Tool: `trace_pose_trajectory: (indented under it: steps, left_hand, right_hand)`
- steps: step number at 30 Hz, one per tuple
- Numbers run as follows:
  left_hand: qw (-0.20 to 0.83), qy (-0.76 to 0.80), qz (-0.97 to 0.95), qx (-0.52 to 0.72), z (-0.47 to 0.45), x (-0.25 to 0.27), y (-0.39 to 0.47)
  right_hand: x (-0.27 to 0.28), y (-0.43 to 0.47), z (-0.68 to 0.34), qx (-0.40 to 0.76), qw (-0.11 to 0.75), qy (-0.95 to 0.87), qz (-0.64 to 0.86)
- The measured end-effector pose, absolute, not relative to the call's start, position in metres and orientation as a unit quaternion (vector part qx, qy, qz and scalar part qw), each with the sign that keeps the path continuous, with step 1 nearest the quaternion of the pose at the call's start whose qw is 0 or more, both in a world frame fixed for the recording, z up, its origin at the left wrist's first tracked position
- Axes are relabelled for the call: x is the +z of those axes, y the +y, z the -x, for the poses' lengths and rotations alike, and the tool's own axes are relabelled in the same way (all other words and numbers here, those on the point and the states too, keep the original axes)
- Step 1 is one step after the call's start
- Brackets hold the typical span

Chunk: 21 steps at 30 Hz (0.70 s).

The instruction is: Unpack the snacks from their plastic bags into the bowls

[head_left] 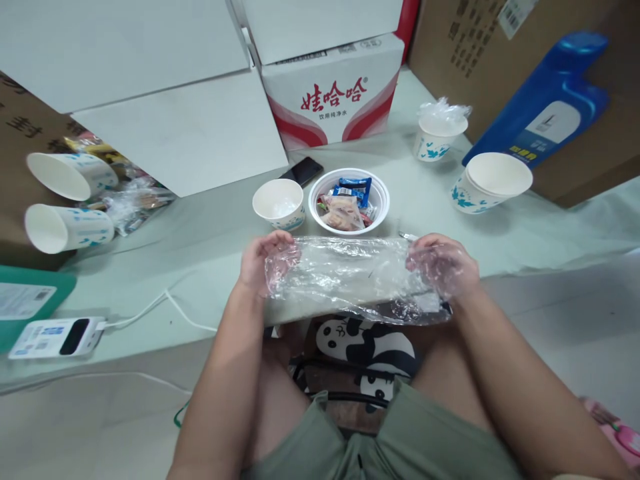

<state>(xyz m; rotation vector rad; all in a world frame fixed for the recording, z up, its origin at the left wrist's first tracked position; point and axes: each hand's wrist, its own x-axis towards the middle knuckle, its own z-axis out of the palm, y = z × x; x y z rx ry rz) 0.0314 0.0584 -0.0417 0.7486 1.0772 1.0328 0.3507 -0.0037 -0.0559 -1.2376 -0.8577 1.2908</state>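
A clear plastic bag [350, 273] is stretched sideways between my two hands, just over the table's front edge. My left hand [270, 263] grips one end of it with curled fingers. At the opposite end, my right hand [444, 267] is closed on the film, part of which drapes over the fingers. Right behind the bag stands a white bowl [385, 205] with snack packets [345, 210] in blue and clear wrappers. A paper cup [280, 200] with blue print is beside the bowl, near my left hand. The lower edge of the bag hangs over my lap.
Behind the bowl lie a phone [306, 170] and a white-and-red carton [335, 100]. To the right are a cup holding crumpled plastic [434, 140], stacked cups [485, 187] and a blue bottle [545, 107]. Two tipped cups [75, 227] and a cabled power bank [60, 337] are left.
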Motion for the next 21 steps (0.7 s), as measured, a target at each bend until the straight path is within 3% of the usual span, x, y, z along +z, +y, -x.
trace_pose_trajectory:
  steps: [5,13,17,19,21]
  left_hand:
    - [0.682,0.506,-0.350,0.394,-0.029,-0.043,0.058]
    - [0.628,0.527,-0.444,0.362,-0.027,-0.052,0.056]
    - [0.656,0.476,-0.459,0.364,-0.033,-0.050,0.056]
    - [0.691,0.424,-0.475,0.343,-0.037,-0.047,0.054]
    - [0.718,0.384,-0.490,0.311,-0.041,-0.043,0.051]
  right_hand:
    - [-0.060,-0.003,-0.354,0.536,0.492,-0.410,0.549]
    - [-0.073,-0.018,-0.375,0.403,0.295,-0.633,0.592]
    - [-0.061,-0.023,-0.385,0.233,0.380,-0.652,0.613]
    - [-0.053,-0.019,-0.372,0.278,0.431,-0.637,0.576]
    - [-0.049,-0.011,-0.346,0.408,0.422,-0.645,0.488]
